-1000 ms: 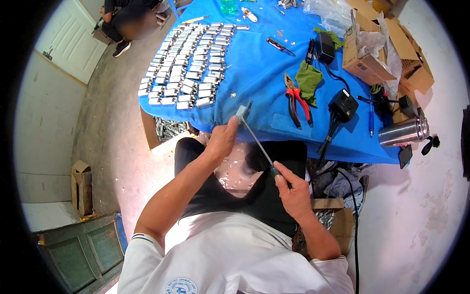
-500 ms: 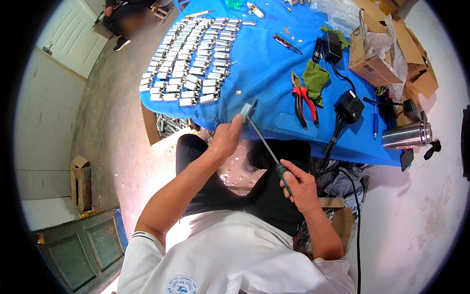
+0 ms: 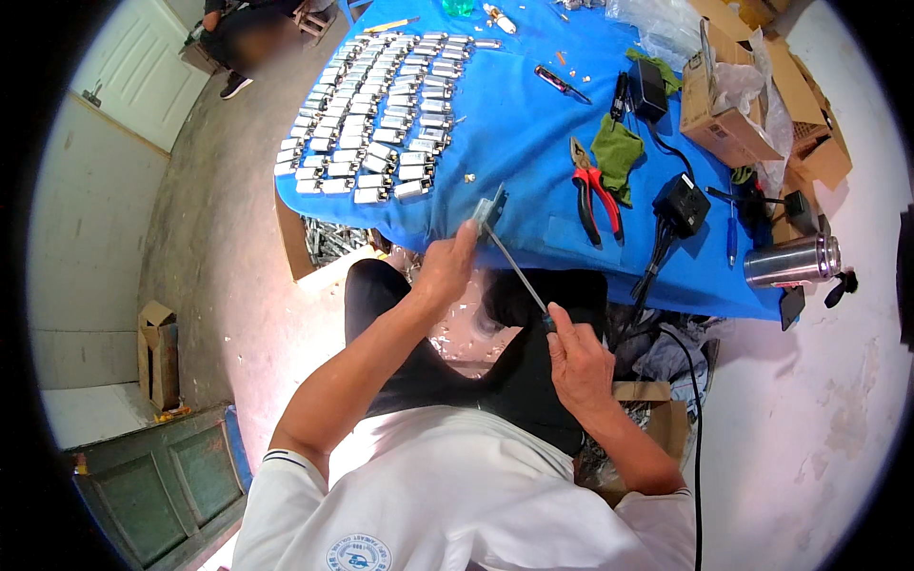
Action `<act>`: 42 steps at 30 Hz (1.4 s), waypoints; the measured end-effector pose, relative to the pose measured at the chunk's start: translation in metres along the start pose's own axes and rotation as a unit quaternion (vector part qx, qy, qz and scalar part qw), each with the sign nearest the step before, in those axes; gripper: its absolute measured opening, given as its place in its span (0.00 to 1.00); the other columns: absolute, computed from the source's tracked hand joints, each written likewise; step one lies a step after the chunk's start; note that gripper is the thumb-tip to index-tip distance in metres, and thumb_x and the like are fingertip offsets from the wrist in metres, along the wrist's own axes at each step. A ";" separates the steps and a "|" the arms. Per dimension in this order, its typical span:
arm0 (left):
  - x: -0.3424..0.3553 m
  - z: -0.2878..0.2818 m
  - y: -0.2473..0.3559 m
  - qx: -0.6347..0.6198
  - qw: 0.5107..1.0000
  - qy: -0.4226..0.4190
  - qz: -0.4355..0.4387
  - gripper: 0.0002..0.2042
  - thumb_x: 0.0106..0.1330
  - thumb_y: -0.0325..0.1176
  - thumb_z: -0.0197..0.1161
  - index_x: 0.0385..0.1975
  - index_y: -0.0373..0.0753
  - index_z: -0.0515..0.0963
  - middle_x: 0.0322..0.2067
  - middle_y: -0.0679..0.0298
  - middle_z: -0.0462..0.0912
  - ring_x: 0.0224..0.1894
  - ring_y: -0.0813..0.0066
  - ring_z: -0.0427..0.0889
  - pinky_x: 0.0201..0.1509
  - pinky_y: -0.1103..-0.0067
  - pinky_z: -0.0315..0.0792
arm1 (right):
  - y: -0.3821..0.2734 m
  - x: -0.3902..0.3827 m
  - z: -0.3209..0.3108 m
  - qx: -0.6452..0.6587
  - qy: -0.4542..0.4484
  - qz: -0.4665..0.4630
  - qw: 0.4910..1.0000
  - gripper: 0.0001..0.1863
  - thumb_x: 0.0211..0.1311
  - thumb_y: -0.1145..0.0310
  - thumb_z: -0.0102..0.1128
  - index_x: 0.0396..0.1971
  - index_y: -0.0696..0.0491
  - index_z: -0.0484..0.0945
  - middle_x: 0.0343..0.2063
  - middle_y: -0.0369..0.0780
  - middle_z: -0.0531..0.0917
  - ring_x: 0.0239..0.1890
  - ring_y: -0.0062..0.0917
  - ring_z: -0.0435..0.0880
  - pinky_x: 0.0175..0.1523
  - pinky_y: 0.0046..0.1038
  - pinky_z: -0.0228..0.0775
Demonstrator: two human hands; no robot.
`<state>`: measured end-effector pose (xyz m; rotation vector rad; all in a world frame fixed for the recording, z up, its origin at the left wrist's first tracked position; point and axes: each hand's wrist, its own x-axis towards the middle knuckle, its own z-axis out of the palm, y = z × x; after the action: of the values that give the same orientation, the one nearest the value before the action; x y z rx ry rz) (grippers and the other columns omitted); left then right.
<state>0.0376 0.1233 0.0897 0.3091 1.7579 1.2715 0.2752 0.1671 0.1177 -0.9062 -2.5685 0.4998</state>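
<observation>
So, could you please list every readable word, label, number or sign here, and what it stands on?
White shirt: round blue emblem ringed with lettering, which I won't copy.
Cardboard box: dark marks on its side, too small to read.
Black adapter: small pale label, too small to read.
Steel flask: reddish marking, too small to read.
Metal piece in the left hand: none legible.

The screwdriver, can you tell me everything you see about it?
The screwdriver has a long, thin, straight shaft that looks like grey metal. The right hand grips its handle, hiding most of it; a dark bluish-green bit shows. It slants forward and leftward to a small silvery part in the left hand; the tip itself is too small to make out.
</observation>
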 end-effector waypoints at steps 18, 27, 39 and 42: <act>-0.001 -0.005 0.002 -0.062 0.997 -0.039 -0.038 0.28 0.64 0.64 0.51 0.17 0.45 0.64 0.11 0.76 0.55 0.09 0.84 0.48 0.13 0.83 0.42 | -0.006 0.006 -0.021 0.027 -0.055 -0.006 0.998 0.25 0.55 0.69 0.64 0.56 0.44 0.74 0.25 0.44 0.74 0.22 0.39 0.78 0.25 0.36 0.70; -0.002 -0.009 0.004 -0.081 0.993 -0.063 -0.053 0.27 0.66 0.62 0.50 0.16 0.45 0.63 0.11 0.76 0.54 0.09 0.84 0.48 0.13 0.82 0.41 | 0.013 0.019 -0.026 0.317 -0.166 0.116 0.926 0.21 0.66 0.66 0.55 0.58 0.50 0.72 0.21 0.38 0.75 0.17 0.22 0.72 0.22 0.23 0.63; 0.000 -0.012 0.003 -0.094 0.991 -0.063 -0.071 0.26 0.64 0.64 0.51 0.18 0.46 0.63 0.11 0.77 0.52 0.10 0.84 0.47 0.14 0.82 0.40 | -0.003 0.001 -0.011 -0.064 0.015 -0.042 0.997 0.26 0.53 0.69 0.66 0.55 0.42 0.76 0.26 0.41 0.74 0.23 0.33 0.78 0.25 0.34 0.71; -0.001 -0.008 0.009 -0.119 0.987 -0.057 -0.090 0.27 0.64 0.64 0.51 0.18 0.46 0.63 0.11 0.77 0.53 0.10 0.84 0.48 0.14 0.82 0.40 | -0.006 0.005 -0.014 -0.073 0.017 -0.044 0.996 0.26 0.55 0.70 0.64 0.57 0.42 0.74 0.27 0.43 0.74 0.25 0.38 0.78 0.28 0.35 0.70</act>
<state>0.0295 0.1221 0.0985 0.0821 1.4835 1.2898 0.2750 0.1687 0.1338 -0.8362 -2.6266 0.2725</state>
